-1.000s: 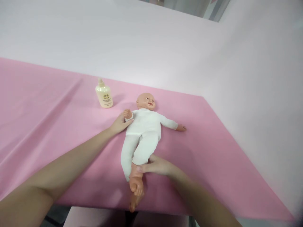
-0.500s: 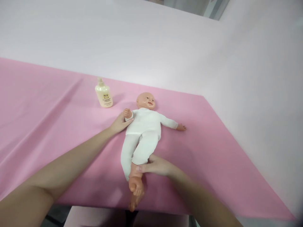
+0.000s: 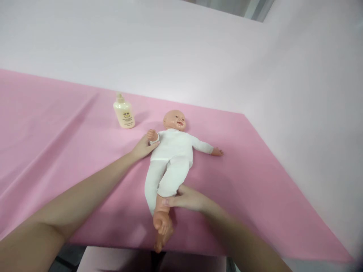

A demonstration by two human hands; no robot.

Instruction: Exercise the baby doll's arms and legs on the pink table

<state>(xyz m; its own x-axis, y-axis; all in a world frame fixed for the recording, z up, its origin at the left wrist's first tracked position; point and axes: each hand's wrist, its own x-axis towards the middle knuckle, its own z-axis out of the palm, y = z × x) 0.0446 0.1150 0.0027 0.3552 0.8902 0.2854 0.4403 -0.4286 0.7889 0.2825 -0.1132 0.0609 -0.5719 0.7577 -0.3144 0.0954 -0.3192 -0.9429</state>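
The right hand (image 3: 188,198) is closed around the lower leg (image 3: 161,204) of a baby doll (image 3: 174,147), thumb across the front, just below the white trouser cuff. The left hand (image 3: 141,148) grips the doll's arm (image 3: 154,140) on the left side, thumb along the sleeve and the other fingers mostly hidden behind. Holding one arm and one leg probably steadies the body at both ends. The doll lies on its back on a pink cloth (image 3: 241,189), head at the far side and feet at the near edge, likely so that the limbs fall within easy reach; its other arm (image 3: 202,145) stretches out to the right, untouched. Far left of the head, a cream pump bottle (image 3: 124,115) stands upright, apart from both hands, perhaps to leave them room. Beyond rises a white wall (image 3: 113,49).
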